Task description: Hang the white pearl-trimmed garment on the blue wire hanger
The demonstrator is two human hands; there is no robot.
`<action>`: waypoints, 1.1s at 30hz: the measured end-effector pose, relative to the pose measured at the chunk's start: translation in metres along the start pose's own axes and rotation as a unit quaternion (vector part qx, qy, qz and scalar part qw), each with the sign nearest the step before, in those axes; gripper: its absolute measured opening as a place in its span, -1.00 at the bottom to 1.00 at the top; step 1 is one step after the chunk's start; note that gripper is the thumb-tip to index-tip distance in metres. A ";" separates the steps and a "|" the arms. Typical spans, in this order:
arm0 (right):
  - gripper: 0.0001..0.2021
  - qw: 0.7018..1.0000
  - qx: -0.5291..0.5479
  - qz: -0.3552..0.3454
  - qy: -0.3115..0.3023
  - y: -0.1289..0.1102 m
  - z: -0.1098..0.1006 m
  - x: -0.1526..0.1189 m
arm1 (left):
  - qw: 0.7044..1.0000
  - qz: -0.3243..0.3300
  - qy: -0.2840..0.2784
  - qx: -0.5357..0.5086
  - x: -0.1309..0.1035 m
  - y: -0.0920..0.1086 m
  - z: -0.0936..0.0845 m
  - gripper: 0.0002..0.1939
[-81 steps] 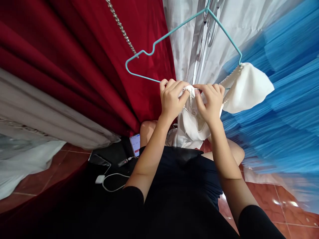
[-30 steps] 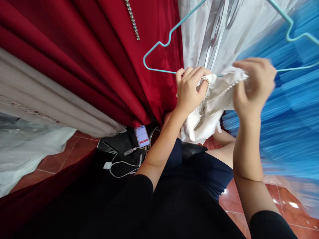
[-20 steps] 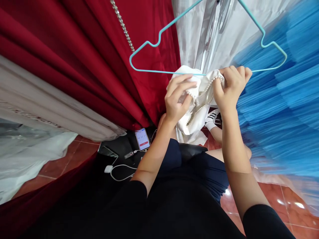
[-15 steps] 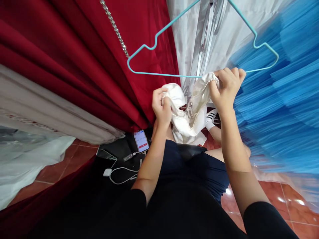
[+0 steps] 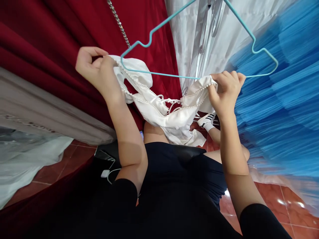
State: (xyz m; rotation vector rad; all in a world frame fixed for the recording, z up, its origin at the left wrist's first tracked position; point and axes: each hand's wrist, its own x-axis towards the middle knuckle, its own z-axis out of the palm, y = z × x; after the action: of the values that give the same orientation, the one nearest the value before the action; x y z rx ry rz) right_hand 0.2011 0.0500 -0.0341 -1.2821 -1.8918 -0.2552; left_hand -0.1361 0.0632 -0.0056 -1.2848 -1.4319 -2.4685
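A white garment (image 5: pixel 171 116) with pearl-trimmed edges is stretched between my two hands above my lap. My left hand (image 5: pixel 96 66) is closed on its left end, in front of the red fabric. At the other end, my right hand (image 5: pixel 226 89) pinches the pearl edge, with its fingers over the bottom bar of a light blue hanger (image 5: pixel 169 75). The hanger's left corner crosses in front of the garment's left part. White cords show at the middle of the garment, and its lower part hangs down between my knees.
Red fabric (image 5: pixel 149 20) hangs at the upper left, with a beaded chain (image 5: pixel 118 21) over it. Blue ruffled tulle (image 5: pixel 286 109) fills the right side. White fabric (image 5: pixel 249 16) hangs behind the hanger. A white charger (image 5: pixel 105 173) with a cable lies on a black surface at the lower left.
My left hand has moved up and to the left, drawing the garment out wide. The phone is now mostly hidden behind my left arm. My right hand has barely moved.
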 end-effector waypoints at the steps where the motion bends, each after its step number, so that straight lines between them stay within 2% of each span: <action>1: -0.70 1.000 -0.001 0.001 0.000 0.002 0.000 0.000 | 1.000 -0.011 -0.003 0.000 0.000 0.004 -0.001 -0.55; 4: -0.73 1.000 -0.005 0.004 -0.002 0.005 -0.003 0.002 | 0.999 0.016 -0.037 0.011 0.002 0.019 0.005 -0.59; 9: -0.79 1.000 -0.014 -0.003 0.004 0.001 -0.009 -0.001 | 0.978 0.146 -0.138 0.047 0.010 0.039 0.041 -0.71; 11: -0.78 1.000 -0.015 -0.004 0.011 -0.001 -0.009 -0.004 | 0.961 0.193 -0.188 0.061 0.010 0.043 0.055 -0.69; 13: -0.76 1.000 -0.017 -0.003 0.021 -0.002 -0.007 -0.006 | 0.952 0.221 -0.209 0.043 0.005 0.047 0.063 -0.64; 15: -0.75 0.999 -0.017 -0.003 0.030 -0.002 -0.005 -0.006 | 0.947 0.236 -0.219 0.014 -0.010 0.054 0.066 -0.58; 18: -0.75 0.999 -0.014 -0.002 0.033 0.000 -0.003 -0.004 | 0.940 0.252 -0.229 -0.006 -0.049 0.067 0.069 -0.57; 19: -0.75 0.999 -0.014 -0.001 0.030 0.001 -0.003 -0.004 | 0.940 0.232 -0.250 -0.006 -0.065 0.070 0.071 -0.66; 21: -0.75 1.000 -0.015 0.005 0.022 0.002 -0.004 -0.002 | 0.917 0.180 -0.356 0.013 -0.096 0.071 0.076 -0.90; 22: -0.74 1.000 -0.015 0.008 0.019 0.003 -0.004 -0.003 | 0.906 0.160 -0.391 0.029 -0.109 0.069 0.078 -0.95; 24: -0.73 1.000 -0.015 0.001 0.001 0.005 -0.006 -0.004 | 0.893 0.136 -0.425 0.062 -0.128 0.064 0.082 -0.87; 26: -0.73 0.999 -0.013 -0.025 -0.018 0.009 -0.010 -0.008 | 0.893 0.130 -0.422 0.082 -0.136 0.059 0.084 -0.81; 27: -0.73 0.999 -0.010 -0.042 -0.006 0.013 -0.012 -0.011 | 0.894 0.130 -0.421 0.085 -0.137 0.059 0.084 -0.80; 28: -0.73 0.997 -0.006 -0.064 0.036 0.017 -0.015 -0.014 | 0.893 0.130 -0.422 0.084 -0.136 0.059 0.083 -0.80; 30: -0.75 0.975 0.004 -0.082 0.205 0.031 -0.022 -0.017 | 0.891 0.122 -0.431 0.078 -0.131 0.062 0.083 -0.80; 32: -0.83 0.919 0.024 -0.052 0.389 0.053 -0.030 -0.016 | 0.889 0.114 -0.437 0.080 -0.128 0.067 0.082 -0.79; 33: -0.83 0.919 0.040 -0.021 0.391 0.065 -0.035 -0.012 | 0.888 0.114 -0.437 0.085 -0.128 0.069 0.082 -0.77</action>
State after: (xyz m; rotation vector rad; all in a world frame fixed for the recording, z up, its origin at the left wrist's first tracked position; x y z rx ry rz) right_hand 0.2760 0.0517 -0.0376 -0.8874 -1.2206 -0.6044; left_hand 0.0275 0.0363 -0.0197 -2.5039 -1.4103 -1.5833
